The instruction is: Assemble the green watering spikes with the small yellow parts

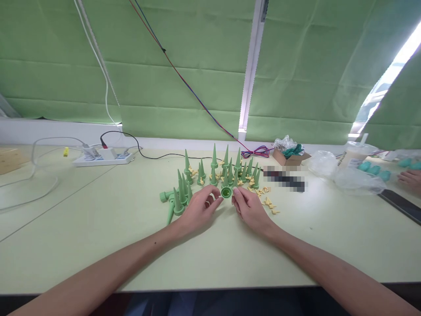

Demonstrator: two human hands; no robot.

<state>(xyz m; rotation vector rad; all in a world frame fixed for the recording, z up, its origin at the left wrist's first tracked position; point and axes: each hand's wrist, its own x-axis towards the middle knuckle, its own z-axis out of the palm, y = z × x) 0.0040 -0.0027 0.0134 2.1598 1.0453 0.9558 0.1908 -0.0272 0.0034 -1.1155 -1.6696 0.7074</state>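
Note:
Between my hands is a green plant watering spike, its round open end turned toward me and its tip hidden behind. My right hand pinches it at the right side of the rim. On the left side, my left hand is curled, with thumb and index fingertips at the rim. Just beyond stand several more green spikes on their wide ends, some with small yellow valve pieces by them. Loose yellow pieces lie right of my right hand. Left of my left hand, another green spike lies down.
A white power strip with plugs and cables sits at back left. At back right are a small cardboard box, a drink cup, plastic bags and a dark phone-like slab. Another person's hand shows at far right.

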